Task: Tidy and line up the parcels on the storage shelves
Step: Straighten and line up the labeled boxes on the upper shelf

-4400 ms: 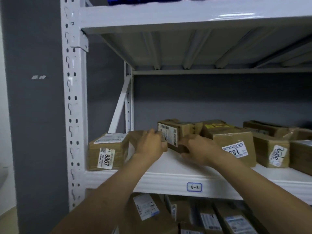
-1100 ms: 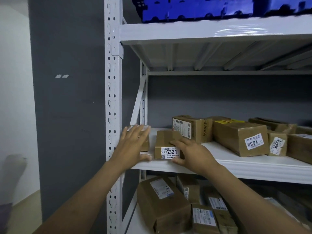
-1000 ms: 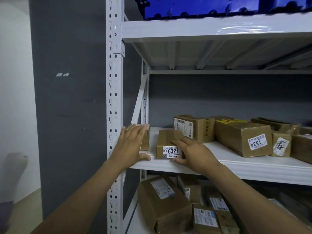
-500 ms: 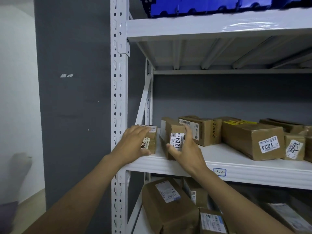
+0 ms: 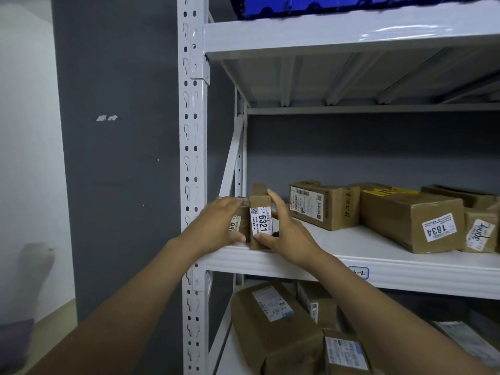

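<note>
A small brown parcel labelled 6321 (image 5: 260, 212) stands upright on its end at the left end of the white middle shelf (image 5: 378, 262). My right hand (image 5: 284, 231) grips it from the right, thumb under the label and fingers over the top. Pressed against its left side is a second small parcel (image 5: 239, 223), mostly covered by my left hand (image 5: 216, 226), which wraps around its front. Further right on the same shelf lie a barcode-labelled box (image 5: 322, 204), a long box labelled 1834 (image 5: 411, 220) and a smaller box with a handwritten label (image 5: 480, 231).
The white perforated upright post (image 5: 192, 158) stands just left of my hands, with a grey wall behind it. Several more parcels (image 5: 273, 323) lie on the lower shelf. Blue crates (image 5: 324, 4) sit on the top shelf.
The 6321 parcel went from lying flat to standing upright on its end and now sits tight against the left parcel. Both hands have closed in around the two parcels.
</note>
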Tool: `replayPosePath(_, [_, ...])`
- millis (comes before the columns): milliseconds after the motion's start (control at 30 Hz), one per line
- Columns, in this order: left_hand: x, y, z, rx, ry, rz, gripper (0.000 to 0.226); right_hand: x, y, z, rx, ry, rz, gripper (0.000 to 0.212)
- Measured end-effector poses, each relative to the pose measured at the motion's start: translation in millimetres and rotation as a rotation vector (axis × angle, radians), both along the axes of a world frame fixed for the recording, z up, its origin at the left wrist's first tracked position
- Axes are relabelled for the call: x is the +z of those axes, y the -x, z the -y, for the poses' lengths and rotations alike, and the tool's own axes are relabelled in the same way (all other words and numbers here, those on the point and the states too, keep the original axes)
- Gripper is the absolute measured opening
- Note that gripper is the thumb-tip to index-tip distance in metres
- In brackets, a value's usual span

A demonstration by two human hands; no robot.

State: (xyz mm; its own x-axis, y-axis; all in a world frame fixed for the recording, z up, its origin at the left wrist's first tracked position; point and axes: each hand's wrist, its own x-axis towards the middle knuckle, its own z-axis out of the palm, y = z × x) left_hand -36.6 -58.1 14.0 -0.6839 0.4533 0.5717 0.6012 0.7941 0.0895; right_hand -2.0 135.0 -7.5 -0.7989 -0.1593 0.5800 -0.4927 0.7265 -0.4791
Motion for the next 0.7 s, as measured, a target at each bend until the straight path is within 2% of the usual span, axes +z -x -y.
replayPosePath(133, [11,-13,-4,-0.005,-0.023,-0.013,0.09,7,-10,-6,-0.111,-0.172,0.038,0.095])
replayPosePath(200, [21,-25,-10,0.009,-0.01,-0.097,0.087,14,-17,-18,-0.187,-0.254,0.037,0.084])
replayPosePath(333, [46,-47,-38,-0.007,0.04,-0.26,0.074,36,-29,-58,-0.371,-0.565,-0.056,0.056])
replayPosePath(400, [55,-50,-62,-0.015,0.078,-0.313,0.065,46,-33,-81,-0.447,-0.667,-0.085,0.05])
replayPosePath(600, [46,-22,-150,-0.021,0.095,-0.278,0.053,58,-41,-158,-0.614,-0.833,-0.163,0.049])
replayPosePath(700, [35,2,-196,-0.041,0.043,-0.174,0.055,57,-34,-196,-0.63,-0.913,-0.152,0.054])
